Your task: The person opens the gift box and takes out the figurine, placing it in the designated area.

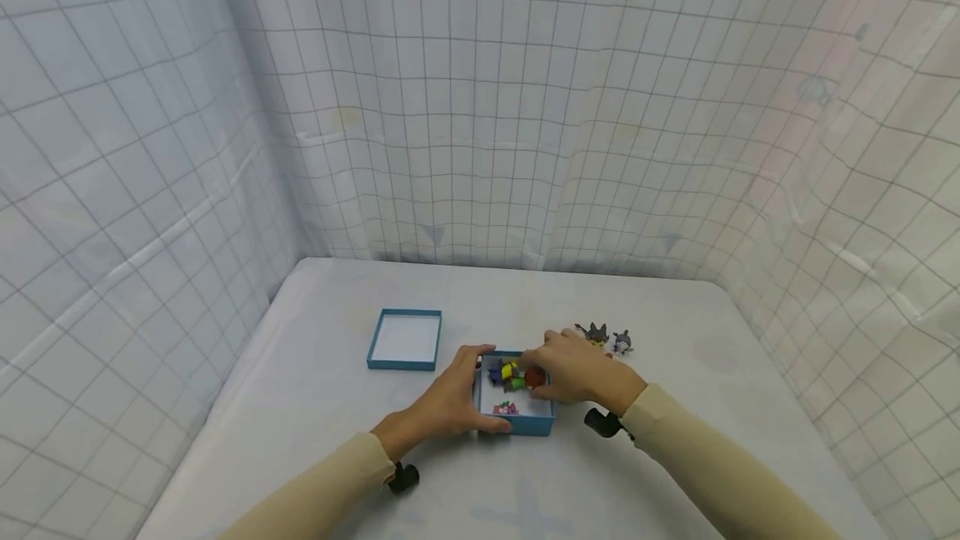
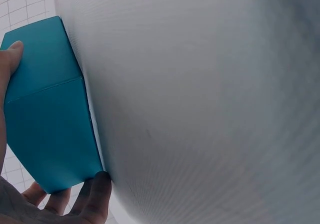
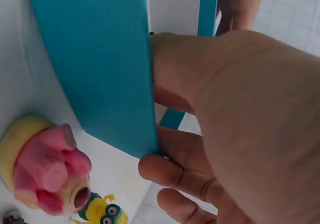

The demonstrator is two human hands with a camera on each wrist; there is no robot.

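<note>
An open blue box (image 1: 534, 426) with a white inside stands on the table. My left hand (image 1: 452, 398) grips it from the left, thumb along the front wall and fingers round the back corner; the left wrist view shows the box's teal outside (image 2: 55, 134). Over the right wall reaches my right hand (image 1: 573, 369), its thumb and forefinger inside around a reddish-brown round toy (image 1: 535, 377). In the right wrist view the right hand's other fingers (image 3: 175, 174) stay outside the wall. Inside lie small toy figures: a yellow one (image 1: 510, 370), a green one (image 1: 517, 383) and a pink one (image 1: 506, 408).
A shallow blue-rimmed lid (image 1: 406, 367) lies left of the box, white inside up. Dark figures (image 1: 597, 333) and a grey-and-white figure (image 1: 622, 343) stand beyond my right hand. Beside the box are a pink figure (image 3: 50, 171) and a yellow goggled figure (image 3: 107, 211).
</note>
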